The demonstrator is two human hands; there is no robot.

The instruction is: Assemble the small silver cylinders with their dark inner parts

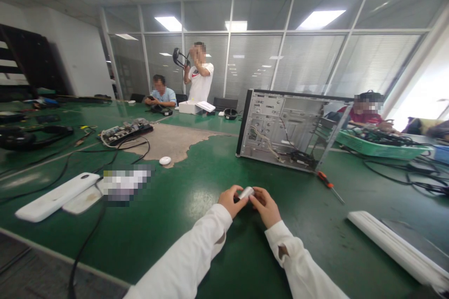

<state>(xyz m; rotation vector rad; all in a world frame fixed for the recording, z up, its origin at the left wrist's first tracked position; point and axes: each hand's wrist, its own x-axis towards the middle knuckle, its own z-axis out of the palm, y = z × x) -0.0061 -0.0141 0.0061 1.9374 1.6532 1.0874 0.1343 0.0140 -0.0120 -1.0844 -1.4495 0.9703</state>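
Both my hands meet over the green table (196,182), around a small silvery-white cylindrical piece (246,192). My left hand (231,200) grips its left end between thumb and fingers. From the other side, my right hand (265,205) pinches the right end. The piece is too small to name, and my fingers cover part of it. Beyond my hands stands an opened computer case (280,126), its bare metal inside facing me, with some cables in it. A screwdriver (326,181) with an orange and black handle lies right of my hands, by the case's lower corner.
A long white bar (396,247) lies at the right, near a green basket (386,145) full of cables. Left are a white elongated case (58,196), black cables, a power strip (126,131) and a small white disc (164,161). Several people are around the table's far side.
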